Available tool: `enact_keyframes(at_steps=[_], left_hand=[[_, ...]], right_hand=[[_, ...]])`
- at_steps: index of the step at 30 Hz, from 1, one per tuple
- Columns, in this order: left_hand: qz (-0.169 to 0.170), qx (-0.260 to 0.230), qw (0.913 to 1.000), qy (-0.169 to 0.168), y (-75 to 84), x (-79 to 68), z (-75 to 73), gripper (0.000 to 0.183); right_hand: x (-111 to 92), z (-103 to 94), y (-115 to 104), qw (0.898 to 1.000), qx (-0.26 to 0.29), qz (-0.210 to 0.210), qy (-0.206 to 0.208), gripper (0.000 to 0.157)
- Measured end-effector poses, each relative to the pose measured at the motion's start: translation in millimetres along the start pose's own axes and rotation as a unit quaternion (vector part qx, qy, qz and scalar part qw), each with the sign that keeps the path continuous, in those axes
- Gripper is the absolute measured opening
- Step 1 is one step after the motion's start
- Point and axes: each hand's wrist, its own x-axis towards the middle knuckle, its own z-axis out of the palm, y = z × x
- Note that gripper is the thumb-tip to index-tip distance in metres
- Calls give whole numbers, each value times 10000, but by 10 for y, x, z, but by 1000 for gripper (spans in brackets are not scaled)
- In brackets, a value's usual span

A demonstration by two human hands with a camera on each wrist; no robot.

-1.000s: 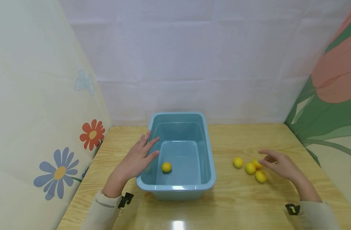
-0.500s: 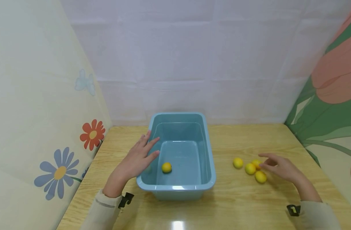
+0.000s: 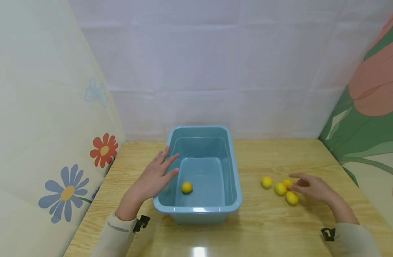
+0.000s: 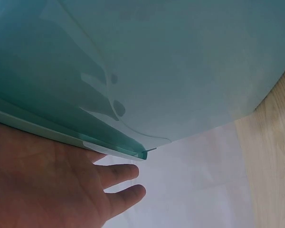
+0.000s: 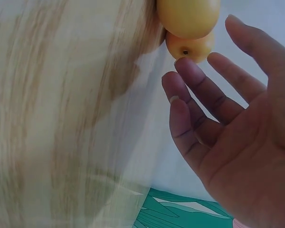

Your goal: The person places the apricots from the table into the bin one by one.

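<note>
On the left side of a blue plastic tub [image 3: 201,208], my left hand [image 3: 154,176] rests on the rim with its fingers spread. The left wrist view shows the palm against the outer side of the rim [image 4: 61,135]. One small yellow lemon [image 3: 186,187] lies on the tub's floor. My right hand [image 3: 313,187] hovers at a cluster of lemons on the table, fingers loosely bent. Nearest its fingertips are an orange-tinted lemon [image 3: 287,183] and a yellow one [image 3: 292,197]. In the right wrist view the thumb stays apart from the fingers, with lemons [image 5: 189,16] just beyond them.
Two more lemons lie left of the right hand: one in the cluster [image 3: 280,188], another slightly apart [image 3: 266,182]. All stand on a wooden table [image 3: 254,228]. A white cloth [image 3: 183,64] hangs behind, with flower-printed cloths at both sides.
My right hand has lowered slightly toward the cluster of lemons. My left hand, the tub and the lemons stay where they were.
</note>
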Motion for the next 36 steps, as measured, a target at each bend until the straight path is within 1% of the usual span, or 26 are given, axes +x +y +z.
enact_keyframes(at_steps=[6, 9, 13, 14, 20, 27, 32, 36], left_hand=[[31, 20, 10000, 43, -3, -8, 3, 64], [90, 51, 9999, 77, -7, -10, 1, 64], [60, 51, 10000, 54, 1, -13, -7, 64], [61, 53, 10000, 55, 3, -15, -8, 64], [37, 45, 10000, 51, 13, -21, -13, 63], [18, 36, 10000, 45, 6, -22, -2, 63], [8, 50, 10000, 36, -4, -5, 5, 61], [-46, 30, 10000, -4, -7, 5, 6, 60]], right_hand=[[20, 13, 20, 10000, 9, 17, -96, 53], [33, 20, 30, 9998, 26, 113, -130, 53], [55, 36, 45, 9995, 11, 289, -133, 55], [61, 38, 49, 9995, 1, 275, -132, 55], [80, 52, 52, 9996, -33, 273, -25, 53], [86, 61, 69, 9993, -41, 375, 45, 53], [90, 67, 88, 9990, -168, 361, 210, 50], [87, 57, 83, 9988, -207, 378, 234, 51]])
